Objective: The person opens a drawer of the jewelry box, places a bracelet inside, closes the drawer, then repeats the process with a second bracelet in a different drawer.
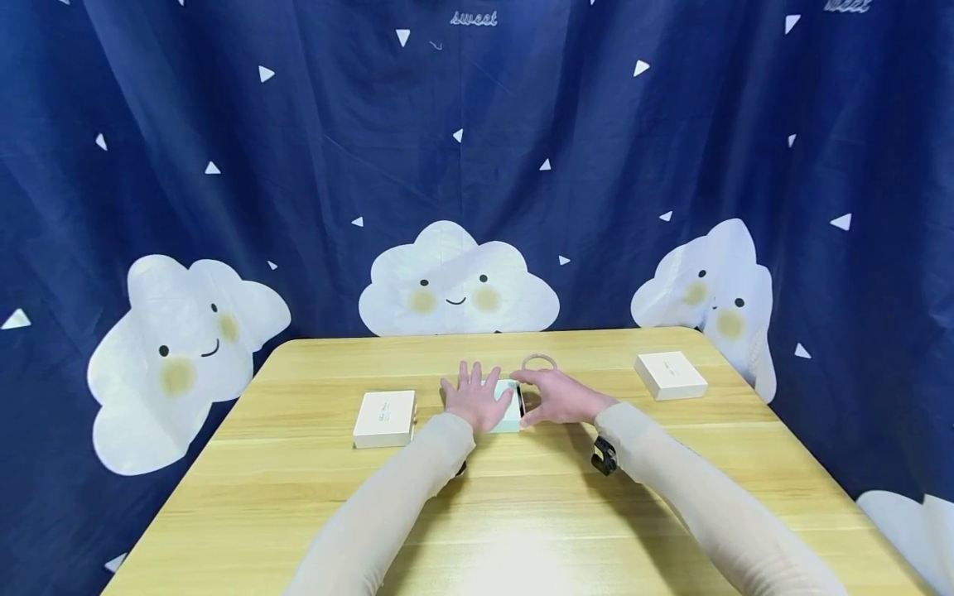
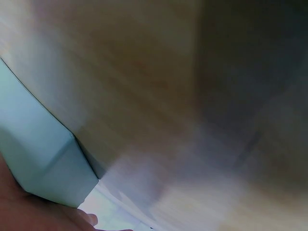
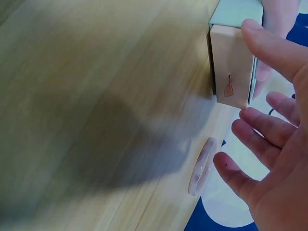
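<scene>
A mint-green drawer box (image 1: 508, 420) lies on the table between both hands; in the left wrist view its green corner (image 2: 43, 130) shows. My left hand (image 1: 477, 401) rests flat on the box's top with fingers spread. At the box's right end, my right hand (image 1: 562, 397) spans the pale inner drawer (image 3: 233, 62), thumb at one edge and a fingertip at the opposite corner; the other fingers are spread loosely. This drawer sticks out slightly and has a small pinkish ribbon tab (image 3: 228, 89). A pale bangle (image 1: 540, 358) lies just behind the right hand.
A white box (image 1: 384, 418) with small lettering stands left of the left hand. Another white box (image 1: 671, 375) sits farther right near the table's back edge. The wooden table (image 1: 313, 497) backs onto a dark blue curtain (image 1: 328, 149) with cloud prints.
</scene>
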A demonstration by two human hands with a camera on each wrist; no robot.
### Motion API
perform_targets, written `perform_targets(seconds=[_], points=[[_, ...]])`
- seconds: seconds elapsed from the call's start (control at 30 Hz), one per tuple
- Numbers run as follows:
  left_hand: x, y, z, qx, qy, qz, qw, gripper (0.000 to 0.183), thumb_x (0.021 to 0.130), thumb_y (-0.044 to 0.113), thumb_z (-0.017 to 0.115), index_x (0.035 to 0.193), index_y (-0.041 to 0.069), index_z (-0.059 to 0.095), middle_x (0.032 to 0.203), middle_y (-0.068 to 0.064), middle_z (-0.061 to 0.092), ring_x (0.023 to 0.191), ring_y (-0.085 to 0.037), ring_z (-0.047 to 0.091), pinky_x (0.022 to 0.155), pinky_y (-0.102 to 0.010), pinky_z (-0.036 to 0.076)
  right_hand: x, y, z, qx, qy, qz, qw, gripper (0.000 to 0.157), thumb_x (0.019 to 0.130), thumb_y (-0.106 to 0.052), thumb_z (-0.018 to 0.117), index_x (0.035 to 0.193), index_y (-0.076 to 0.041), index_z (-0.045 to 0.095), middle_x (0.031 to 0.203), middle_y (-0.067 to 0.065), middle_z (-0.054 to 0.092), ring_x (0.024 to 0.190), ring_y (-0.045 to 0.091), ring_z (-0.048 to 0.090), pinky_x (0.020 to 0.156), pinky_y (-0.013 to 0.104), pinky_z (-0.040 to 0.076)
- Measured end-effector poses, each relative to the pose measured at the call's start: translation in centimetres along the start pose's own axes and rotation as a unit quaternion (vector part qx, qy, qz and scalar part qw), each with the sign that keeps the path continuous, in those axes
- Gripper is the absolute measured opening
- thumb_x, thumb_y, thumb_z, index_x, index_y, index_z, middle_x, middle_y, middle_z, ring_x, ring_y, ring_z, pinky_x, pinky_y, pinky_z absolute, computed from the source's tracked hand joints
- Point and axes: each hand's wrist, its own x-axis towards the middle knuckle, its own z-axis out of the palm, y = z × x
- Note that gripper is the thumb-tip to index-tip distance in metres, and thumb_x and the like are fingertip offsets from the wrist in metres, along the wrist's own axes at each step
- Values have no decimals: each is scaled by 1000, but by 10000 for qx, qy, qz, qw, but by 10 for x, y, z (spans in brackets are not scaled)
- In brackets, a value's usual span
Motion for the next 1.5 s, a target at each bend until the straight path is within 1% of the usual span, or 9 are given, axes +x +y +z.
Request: perform_targets(seconds=[0.17,0.3,0.43,0.67,0.87,0.97,1.1,1.2,1.5], points=[[1,1,0,-85,-15,4,10000,67,102,64,18,161,33,24,169,-11,15,156,-38,3,115,-75,10,-3,-1,-4,-49,-147,21,9999,90,77,-30,89,153,-12,44,153,10,50,141,35,45,117,53,35],[0,0,-1,-49,33,17,10000,67,102,64,18,161,32,25,169,-11,17,156,-38,4,115,-75,12,-3,1,-5,-100,-103,-46,9999,88,78,-26,88,152,-12,44,153,10,50,142,36,43,117,55,34],[-1,0,-1,-27,53,28,10000,68,102,64,19,161,31,26,169,-11,18,156,-38,6,115,-74,13,-3,2,-4,-43,-66,-88,9999,85,79,-24,87,151,-10,45,149,14,52,140,36,46,115,55,37],[0,0,0,34,34,-4,10000,67,102,64,18,161,33,24,169,-10,17,156,-37,5,116,-74,13,-2,5,-1,-55,-2,-132,9999,84,79,-23,87,151,-10,46,146,16,56,136,34,51,114,52,39],[1,0,1,-31,37,-30,10000,67,102,64,19,161,32,25,169,-11,16,156,-38,4,116,-74,11,-2,4,0,4,17,-86,10000,84,80,-23,86,151,-8,45,146,15,55,136,34,51,114,52,39],[1,0,2,32,-5,-33,10000,68,102,65,18,161,33,23,170,-10,15,157,-37,3,116,-74,11,-2,1,2,-4,59,-85,9999,83,80,-20,86,151,-7,45,145,16,56,135,35,51,113,53,39],[2,-1,3,59,-35,-12,10000,69,101,66,17,161,33,23,170,-10,15,157,-37,3,115,-75,12,-1,-1,4,12,52,-59,10000,83,81,-20,85,152,-7,44,144,17,56,135,36,51,113,55,40],[2,-2,2,13,-12,-6,10000,68,102,66,18,161,33,25,169,-10,16,157,-38,3,115,-75,12,0,-2,5,21,28,14,10000,84,81,-21,85,152,-9,43,145,15,56,135,35,50,113,55,39],[2,-1,2,20,9,-26,10000,67,102,64,19,161,32,25,169,-10,17,157,-37,4,116,-74,13,1,-2,6,-45,106,-29,9999,85,80,-20,86,152,-9,43,144,16,57,135,36,50,114,55,38]])
